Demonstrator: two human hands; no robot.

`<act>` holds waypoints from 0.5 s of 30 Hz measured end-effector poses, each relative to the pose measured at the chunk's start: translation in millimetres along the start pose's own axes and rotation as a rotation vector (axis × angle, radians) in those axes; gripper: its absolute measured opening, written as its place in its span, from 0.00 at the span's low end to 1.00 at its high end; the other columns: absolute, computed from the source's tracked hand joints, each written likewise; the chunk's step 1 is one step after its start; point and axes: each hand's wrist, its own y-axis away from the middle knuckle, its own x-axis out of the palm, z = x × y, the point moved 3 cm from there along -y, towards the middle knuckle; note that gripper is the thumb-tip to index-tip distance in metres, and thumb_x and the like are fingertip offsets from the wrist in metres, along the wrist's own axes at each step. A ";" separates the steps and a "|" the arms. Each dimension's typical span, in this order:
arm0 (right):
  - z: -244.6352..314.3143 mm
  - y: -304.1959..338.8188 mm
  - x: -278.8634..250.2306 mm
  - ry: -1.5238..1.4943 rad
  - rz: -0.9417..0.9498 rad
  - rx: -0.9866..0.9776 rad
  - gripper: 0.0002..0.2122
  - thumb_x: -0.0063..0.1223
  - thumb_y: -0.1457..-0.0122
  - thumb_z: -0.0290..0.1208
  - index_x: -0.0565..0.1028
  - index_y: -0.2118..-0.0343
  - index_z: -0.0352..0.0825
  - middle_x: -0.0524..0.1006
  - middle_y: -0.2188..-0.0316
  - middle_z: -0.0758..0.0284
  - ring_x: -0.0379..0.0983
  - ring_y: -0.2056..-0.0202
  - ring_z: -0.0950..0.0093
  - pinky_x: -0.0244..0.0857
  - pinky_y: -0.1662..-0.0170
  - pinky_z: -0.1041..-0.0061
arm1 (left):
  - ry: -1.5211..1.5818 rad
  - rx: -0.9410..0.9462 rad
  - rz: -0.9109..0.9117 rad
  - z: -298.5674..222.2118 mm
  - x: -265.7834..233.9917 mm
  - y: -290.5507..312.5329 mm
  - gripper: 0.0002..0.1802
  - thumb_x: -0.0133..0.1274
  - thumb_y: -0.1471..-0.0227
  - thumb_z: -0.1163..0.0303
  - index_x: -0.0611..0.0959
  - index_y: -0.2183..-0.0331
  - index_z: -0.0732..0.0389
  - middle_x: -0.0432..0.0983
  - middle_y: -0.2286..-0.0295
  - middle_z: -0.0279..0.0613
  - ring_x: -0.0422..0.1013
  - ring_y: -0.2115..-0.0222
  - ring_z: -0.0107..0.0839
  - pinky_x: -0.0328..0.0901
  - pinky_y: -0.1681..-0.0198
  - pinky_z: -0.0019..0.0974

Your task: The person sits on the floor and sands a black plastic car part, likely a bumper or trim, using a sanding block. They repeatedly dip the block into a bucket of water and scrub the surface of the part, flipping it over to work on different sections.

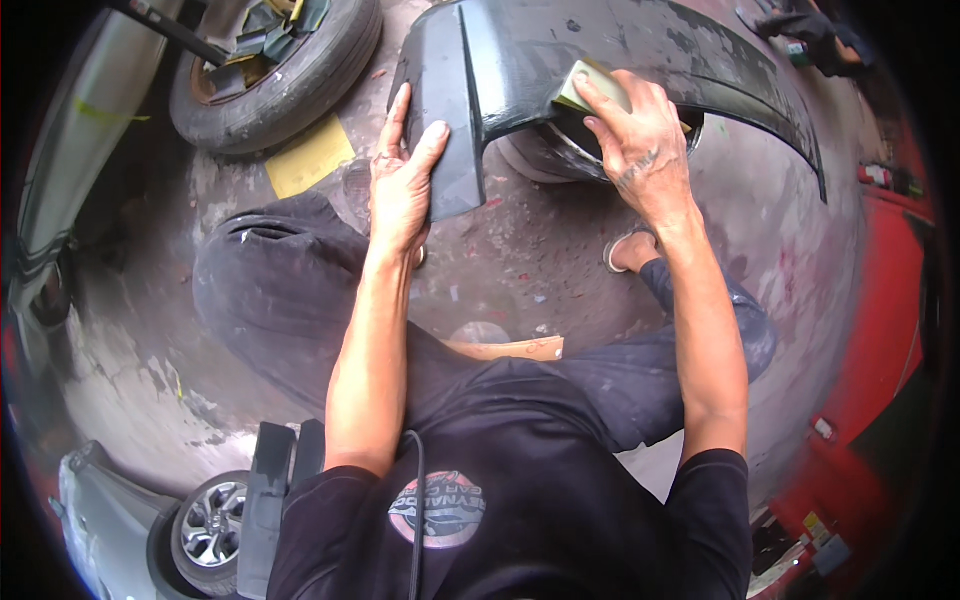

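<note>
Along black panel — left fingers gripping edge, right fingers clasping block — room toward legs.

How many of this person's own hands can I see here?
2: the left hand is at the left end of the dark curved panel, some fingers hidden; the right hand holds a pale yellowish block against the panel's surface.

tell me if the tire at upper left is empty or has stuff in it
Not empty: the tire has a jumble of dark and yellow-brown pieces piled in its middle.
</note>
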 end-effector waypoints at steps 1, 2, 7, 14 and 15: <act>-0.8 0.4 1.2 0.005 -0.001 -0.001 0.23 0.68 0.43 0.31 0.80 0.42 0.46 0.77 0.47 0.54 0.74 0.48 0.56 0.69 0.47 0.58 | 0.020 -0.007 0.007 1.9 -0.7 -0.9 0.45 0.65 0.41 0.77 0.63 0.28 0.61 0.66 0.34 0.52 0.70 0.39 0.35 0.68 0.37 0.35; -1.8 0.9 2.2 0.012 -0.002 -0.004 0.23 0.69 0.43 0.31 0.80 0.42 0.46 0.77 0.47 0.54 0.74 0.48 0.56 0.69 0.47 0.58 | 0.021 0.001 0.011 1.1 0.2 0.7 0.47 0.66 0.42 0.77 0.61 0.27 0.62 0.65 0.34 0.52 0.69 0.39 0.35 0.68 0.37 0.36; -0.2 4.4 1.9 0.037 -0.035 -0.035 0.24 0.71 0.45 0.39 0.81 0.44 0.45 0.77 0.48 0.56 0.74 0.49 0.57 0.67 0.50 0.57 | 0.076 0.015 0.001 5.3 8.2 9.5 0.58 0.69 0.46 0.77 0.50 0.26 0.67 0.64 0.34 0.55 0.69 0.39 0.39 0.70 0.39 0.37; -10.4 5.7 4.6 0.112 -0.089 0.038 0.18 0.70 0.43 0.36 0.83 0.48 0.45 0.78 0.52 0.56 0.73 0.52 0.57 0.66 0.51 0.58 | 0.091 0.012 0.028 21.3 14.4 6.8 0.60 0.69 0.46 0.77 0.46 0.26 0.71 0.64 0.35 0.57 0.69 0.40 0.39 0.69 0.38 0.37; -2.6 7.7 8.1 0.104 -0.089 0.053 0.18 0.69 0.43 0.36 0.83 0.48 0.45 0.78 0.52 0.56 0.73 0.53 0.57 0.66 0.52 0.58 | 0.114 0.020 0.030 23.2 13.8 6.0 0.60 0.69 0.46 0.77 0.46 0.26 0.71 0.64 0.35 0.57 0.69 0.40 0.39 0.69 0.38 0.37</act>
